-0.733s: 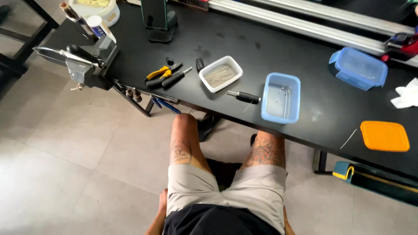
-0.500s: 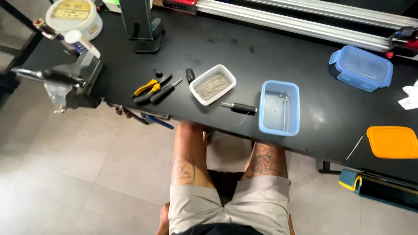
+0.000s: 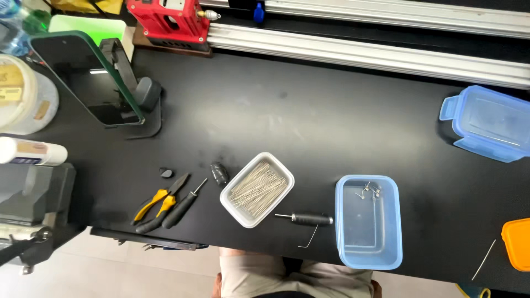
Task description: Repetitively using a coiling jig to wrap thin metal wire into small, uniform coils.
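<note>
My hands are not in the picture, so I cannot tell if my fingers are open or closed. The small tool with the black handle (image 3: 310,219) lies flat near the table's front edge, between the white tray of thin pins (image 3: 257,189) and the blue box (image 3: 367,228). It lies sideways: the thin metal tip points left at the tray. I should grab it by the fat handle, not the tip.

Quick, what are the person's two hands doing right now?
Left hand: not in view.
Right hand: not in view; nothing is seen holding the black-handled tool beside the white tray.
</note>
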